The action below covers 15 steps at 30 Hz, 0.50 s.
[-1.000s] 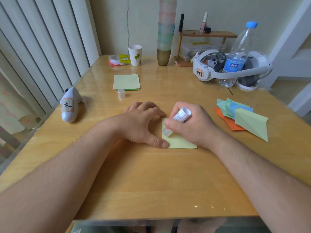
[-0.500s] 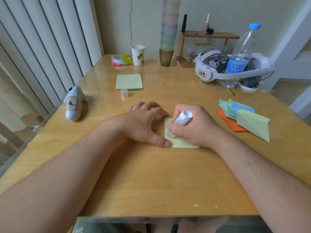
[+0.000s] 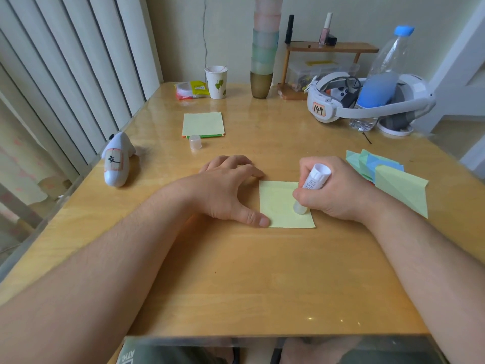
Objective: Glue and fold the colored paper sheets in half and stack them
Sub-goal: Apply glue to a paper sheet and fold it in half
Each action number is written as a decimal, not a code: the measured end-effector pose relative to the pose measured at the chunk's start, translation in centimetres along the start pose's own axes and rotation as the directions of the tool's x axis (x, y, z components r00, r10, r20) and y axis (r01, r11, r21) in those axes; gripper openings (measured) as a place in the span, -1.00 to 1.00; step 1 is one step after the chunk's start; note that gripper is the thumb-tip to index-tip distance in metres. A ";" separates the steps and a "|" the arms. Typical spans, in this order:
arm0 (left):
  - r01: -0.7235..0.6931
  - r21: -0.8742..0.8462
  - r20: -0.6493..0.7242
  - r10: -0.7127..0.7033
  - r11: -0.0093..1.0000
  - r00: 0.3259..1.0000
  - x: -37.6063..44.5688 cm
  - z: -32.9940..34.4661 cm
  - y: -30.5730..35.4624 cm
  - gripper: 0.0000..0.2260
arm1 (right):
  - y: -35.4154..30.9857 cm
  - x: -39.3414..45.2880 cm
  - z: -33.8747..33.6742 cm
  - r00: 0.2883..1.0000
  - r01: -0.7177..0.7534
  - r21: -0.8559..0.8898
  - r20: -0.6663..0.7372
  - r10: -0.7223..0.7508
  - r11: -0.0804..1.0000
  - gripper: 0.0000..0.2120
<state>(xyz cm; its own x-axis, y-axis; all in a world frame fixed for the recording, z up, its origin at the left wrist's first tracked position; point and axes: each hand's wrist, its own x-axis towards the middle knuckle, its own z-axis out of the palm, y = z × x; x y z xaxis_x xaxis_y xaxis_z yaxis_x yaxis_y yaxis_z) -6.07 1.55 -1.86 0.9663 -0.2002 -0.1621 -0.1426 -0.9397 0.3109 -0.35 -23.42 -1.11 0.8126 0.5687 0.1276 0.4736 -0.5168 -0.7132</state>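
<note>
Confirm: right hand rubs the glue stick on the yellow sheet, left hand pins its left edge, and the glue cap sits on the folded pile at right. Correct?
Not quite: the glue cap is not on the folded pile. The head view shows it standing on the table just in front of the flat paper stack. The rest holds: the right hand rubs the glue stick on the yellow sheet while the left hand pins its left edge.

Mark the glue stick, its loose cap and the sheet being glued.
glue stick (image 3: 313,179), head view, white labelled barrel.
cap (image 3: 195,142), head view, side wall.
yellow sheet (image 3: 278,203), head view, bare middle.
</note>
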 end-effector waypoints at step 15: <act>-0.005 -0.001 0.002 0.005 1.000 1.000 -0.1 -0.1 0.1 -0.09 | 0.7 0.3 -0.5 1.000 0.022 -0.050 -0.017 -0.023 0.999 -0.80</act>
<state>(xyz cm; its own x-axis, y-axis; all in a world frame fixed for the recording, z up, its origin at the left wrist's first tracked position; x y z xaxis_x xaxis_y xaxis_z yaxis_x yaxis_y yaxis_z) -6.12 1.54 -1.73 0.9652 -0.2051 -0.1625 -0.1468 -0.9385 0.3126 0.43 -23.89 -1.25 0.8071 0.5693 0.1561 0.5080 -0.5350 -0.6750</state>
